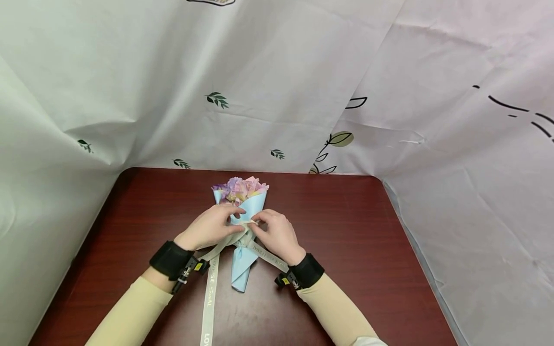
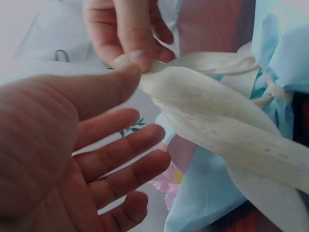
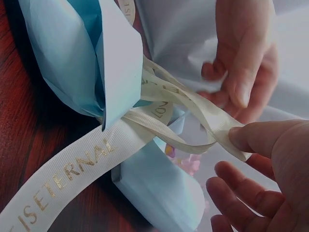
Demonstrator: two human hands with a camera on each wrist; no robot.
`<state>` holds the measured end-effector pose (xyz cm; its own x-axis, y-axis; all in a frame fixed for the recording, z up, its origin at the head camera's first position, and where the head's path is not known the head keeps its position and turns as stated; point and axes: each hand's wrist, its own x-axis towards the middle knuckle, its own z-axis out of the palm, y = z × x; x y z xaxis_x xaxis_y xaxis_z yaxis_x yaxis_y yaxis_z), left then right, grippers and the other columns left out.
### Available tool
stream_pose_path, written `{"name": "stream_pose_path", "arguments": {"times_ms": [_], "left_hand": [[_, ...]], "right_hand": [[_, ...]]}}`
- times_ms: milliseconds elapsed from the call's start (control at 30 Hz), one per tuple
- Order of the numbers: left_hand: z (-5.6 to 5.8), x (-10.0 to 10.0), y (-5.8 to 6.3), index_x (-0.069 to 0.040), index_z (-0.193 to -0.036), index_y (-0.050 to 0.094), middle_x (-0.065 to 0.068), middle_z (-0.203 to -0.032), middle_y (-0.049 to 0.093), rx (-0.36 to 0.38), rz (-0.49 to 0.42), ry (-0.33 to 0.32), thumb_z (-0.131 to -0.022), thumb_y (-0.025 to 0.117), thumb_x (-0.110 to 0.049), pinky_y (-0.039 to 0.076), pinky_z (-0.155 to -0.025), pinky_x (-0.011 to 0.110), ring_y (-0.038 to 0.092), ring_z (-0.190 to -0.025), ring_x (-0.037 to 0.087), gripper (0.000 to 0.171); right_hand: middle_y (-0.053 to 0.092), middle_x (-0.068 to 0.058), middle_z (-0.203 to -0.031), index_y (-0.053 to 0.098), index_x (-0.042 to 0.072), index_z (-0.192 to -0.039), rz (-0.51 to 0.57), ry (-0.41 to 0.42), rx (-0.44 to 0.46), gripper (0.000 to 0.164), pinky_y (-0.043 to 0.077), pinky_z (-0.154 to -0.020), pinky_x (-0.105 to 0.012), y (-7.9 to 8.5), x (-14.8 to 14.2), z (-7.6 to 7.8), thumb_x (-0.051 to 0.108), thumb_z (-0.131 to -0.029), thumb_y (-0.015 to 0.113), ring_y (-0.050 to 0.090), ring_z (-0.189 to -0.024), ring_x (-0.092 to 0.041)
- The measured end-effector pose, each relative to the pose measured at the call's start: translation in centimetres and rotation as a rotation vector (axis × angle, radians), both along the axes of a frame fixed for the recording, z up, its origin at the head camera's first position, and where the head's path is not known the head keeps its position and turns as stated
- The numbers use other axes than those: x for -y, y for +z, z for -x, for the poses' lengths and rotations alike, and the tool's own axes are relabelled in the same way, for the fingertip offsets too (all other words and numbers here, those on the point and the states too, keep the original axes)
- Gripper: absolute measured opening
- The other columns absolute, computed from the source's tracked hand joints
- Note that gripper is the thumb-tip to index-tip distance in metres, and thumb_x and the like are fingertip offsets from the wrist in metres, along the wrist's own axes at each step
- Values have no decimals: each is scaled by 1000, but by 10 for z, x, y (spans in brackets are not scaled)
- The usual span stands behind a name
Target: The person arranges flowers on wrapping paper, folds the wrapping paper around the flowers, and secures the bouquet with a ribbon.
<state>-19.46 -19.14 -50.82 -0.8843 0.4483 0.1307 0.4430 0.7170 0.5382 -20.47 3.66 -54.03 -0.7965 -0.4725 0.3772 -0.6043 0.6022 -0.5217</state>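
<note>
A small bouquet [image 1: 240,190] of pink and purple flowers in light blue wrapping paper [image 1: 255,204] lies on the table, blooms toward the far edge. Around its narrow middle goes a cream ribbon [image 3: 72,179] with gold lettering. My right hand [image 1: 277,233] pinches a loop of this ribbon between thumb and fingertips, as the right wrist view shows. My left hand [image 1: 216,223] is beside the loop, its fingers [image 2: 130,145] loosely spread. In the right wrist view its thumb stands apart from the ribbon. One long ribbon tail runs toward the near side, another toward my right wrist.
The dark red-brown table [image 1: 346,240] has rounded far corners. White cloth [image 1: 277,86] with leaf prints hangs behind it and along both sides. Each wrist wears a black band [image 1: 173,261] with a small camera.
</note>
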Motion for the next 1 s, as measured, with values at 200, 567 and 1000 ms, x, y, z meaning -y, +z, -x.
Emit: {"name": "stream_pose_path", "arguments": {"times_ms": [200,567,1000], "left_hand": [[16,-9,4,-23,-102,80,-12,-96,72,15,46,-61,-89,79,-32,49,-71,30,63,-86,10,16],[20,-12,4,-27,-85,78,-16,-85,67,-2,46,-37,-88,81,-30,44,-65,29,58,-78,10,5],[18,-9,7,-28,-79,72,-15,-74,64,70,-5,-16,-87,81,-27,40,-54,28,50,-60,8,12]], "right_hand": [[70,6,-102,77,21,-102,7,8,-19,15,50,-64,-23,2,2,-1,33,-97,70,70,-80,-16],[70,5,-100,76,21,-106,-2,-33,-30,19,49,-64,-22,3,0,-2,36,-96,71,67,-80,-13],[48,26,-50,79,33,-78,-118,-105,16,22,32,-43,-14,-8,42,-65,46,-93,69,41,-47,12]]}}
